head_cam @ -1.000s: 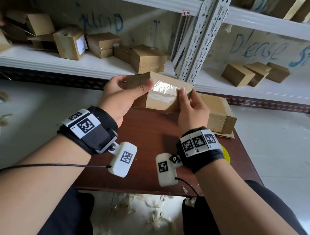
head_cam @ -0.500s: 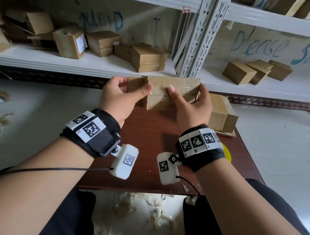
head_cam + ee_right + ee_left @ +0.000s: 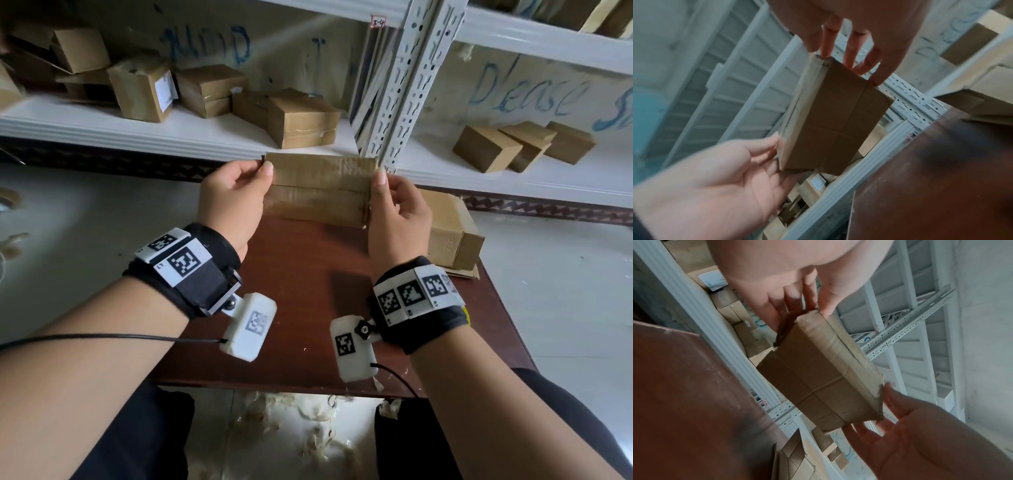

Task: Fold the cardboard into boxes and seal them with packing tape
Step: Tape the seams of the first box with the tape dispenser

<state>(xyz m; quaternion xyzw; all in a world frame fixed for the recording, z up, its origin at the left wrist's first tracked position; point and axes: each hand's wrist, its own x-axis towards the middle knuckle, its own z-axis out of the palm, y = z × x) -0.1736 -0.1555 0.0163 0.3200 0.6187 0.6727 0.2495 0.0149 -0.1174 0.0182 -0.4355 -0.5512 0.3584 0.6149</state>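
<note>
Brown wood fills the lower middle of the head view, the tabotop's near edge excepted by nothing but scraps on the floor below; this tabletop (image 3: 301, 291) lies under both wrists; above it, in the centre of the frame, the left hand (image 3: 233, 202) and the right hand (image 3: 397, 216) hold a small cardboard box (image 3: 318, 188) in the air between them, clear of the wood; the left fingers (image 3: 809, 293) and thumb pinch its left end, and the right fingers (image 3: 849, 53) and thumb pinch its right end, so both hands are closed on the box rather than spread; a shiny strip of packing tape (image 3: 830, 344) runs along its upper face, so the seal looks at least partly made. My judgement is that the box is light and hollow, stiff at the corners and edges yet easily dented on its broad faces, and slick where tape covers it; the ends or corners seem the safest hold. Further right on the tabletop rests another folded box (image 3: 448, 233); beyond, across the upper frame, a white shelf (image 3: 137, 126) carries more boxes.
</note>
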